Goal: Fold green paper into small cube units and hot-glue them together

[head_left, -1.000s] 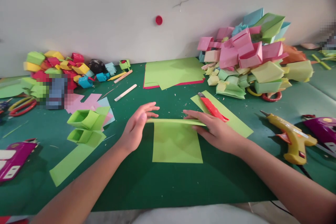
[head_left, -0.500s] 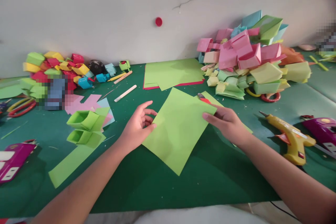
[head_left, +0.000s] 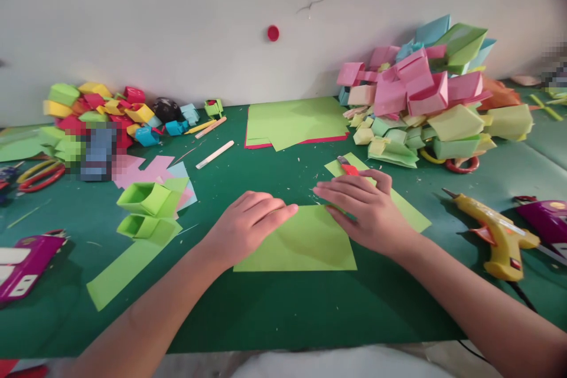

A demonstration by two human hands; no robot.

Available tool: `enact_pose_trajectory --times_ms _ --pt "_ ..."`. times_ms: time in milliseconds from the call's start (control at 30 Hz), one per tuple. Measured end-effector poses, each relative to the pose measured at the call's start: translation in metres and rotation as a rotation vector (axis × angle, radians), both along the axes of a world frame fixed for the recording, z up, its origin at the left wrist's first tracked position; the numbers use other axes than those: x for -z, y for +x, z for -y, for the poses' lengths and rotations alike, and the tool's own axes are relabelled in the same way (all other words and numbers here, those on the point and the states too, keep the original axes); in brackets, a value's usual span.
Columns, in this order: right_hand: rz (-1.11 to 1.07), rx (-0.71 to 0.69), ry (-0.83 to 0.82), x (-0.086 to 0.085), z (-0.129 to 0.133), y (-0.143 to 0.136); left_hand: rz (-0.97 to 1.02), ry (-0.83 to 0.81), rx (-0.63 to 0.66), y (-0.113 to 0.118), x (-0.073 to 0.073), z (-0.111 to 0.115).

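Observation:
A sheet of light green paper [head_left: 301, 245] lies flat on the green table in front of me. My left hand [head_left: 245, 224] rests on its far left part, fingers stretched out and close together. Over the far right corner is my right hand [head_left: 365, 207], palm down with its fingers extended. A green paper strip [head_left: 405, 204] lies partly beneath the right hand. On that strip sits a small red and grey tool [head_left: 348, 167], just beyond the right fingers. The undersides of both hands are hidden.
Green and red sheets [head_left: 295, 121] are stacked by the wall. Folded paper boxes pile up right [head_left: 411, 85] and left [head_left: 95, 109]. A yellow glue gun [head_left: 498, 233] lies right; green folded boxes with a strip [head_left: 142, 212] and a purple-white tool [head_left: 31, 266] lie left.
The green sheet has come down from between my hands and turned to lie flat, its near edge toward me. Both hands have moved in to its far edge, palms down.

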State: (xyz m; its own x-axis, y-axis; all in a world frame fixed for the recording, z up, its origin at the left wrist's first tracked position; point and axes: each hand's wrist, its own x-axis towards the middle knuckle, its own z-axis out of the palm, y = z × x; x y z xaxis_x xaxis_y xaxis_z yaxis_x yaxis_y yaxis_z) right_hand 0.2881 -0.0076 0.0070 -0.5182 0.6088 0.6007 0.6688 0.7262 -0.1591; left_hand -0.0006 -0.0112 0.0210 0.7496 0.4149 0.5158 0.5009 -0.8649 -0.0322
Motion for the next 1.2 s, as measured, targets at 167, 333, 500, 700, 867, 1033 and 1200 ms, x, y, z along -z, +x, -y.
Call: enact_pose_trajectory --times_ms 167,333,500,700,867,1033,1200 --pt "-0.047 -0.065 0.02 0.008 -0.009 0.005 0.008 -0.027 -0.042 -0.001 0.004 -0.002" --pt "-0.034 -0.121 0.02 0.01 -0.013 0.013 -0.106 -0.288 -0.123 0.0 0.009 0.001" --pt "-0.108 -0.138 -0.002 0.009 -0.01 0.01 -0.146 -0.422 -0.232 0.007 0.012 0.006" --pt "-0.203 -0.132 -0.073 0.007 -0.009 0.008 -0.061 -0.196 -0.273 0.0 0.015 -0.003" --pt "-0.137 -0.171 -0.133 0.008 -0.008 0.009 -0.059 -0.109 -0.282 -0.003 0.013 -0.005" --pt "-0.093 -0.229 -0.169 0.016 -0.008 0.014 -0.262 -0.298 -0.24 0.009 0.009 0.008" --pt "-0.007 -0.318 -0.169 0.019 -0.009 0.014 -0.317 -0.4 -0.237 0.01 0.013 0.009"
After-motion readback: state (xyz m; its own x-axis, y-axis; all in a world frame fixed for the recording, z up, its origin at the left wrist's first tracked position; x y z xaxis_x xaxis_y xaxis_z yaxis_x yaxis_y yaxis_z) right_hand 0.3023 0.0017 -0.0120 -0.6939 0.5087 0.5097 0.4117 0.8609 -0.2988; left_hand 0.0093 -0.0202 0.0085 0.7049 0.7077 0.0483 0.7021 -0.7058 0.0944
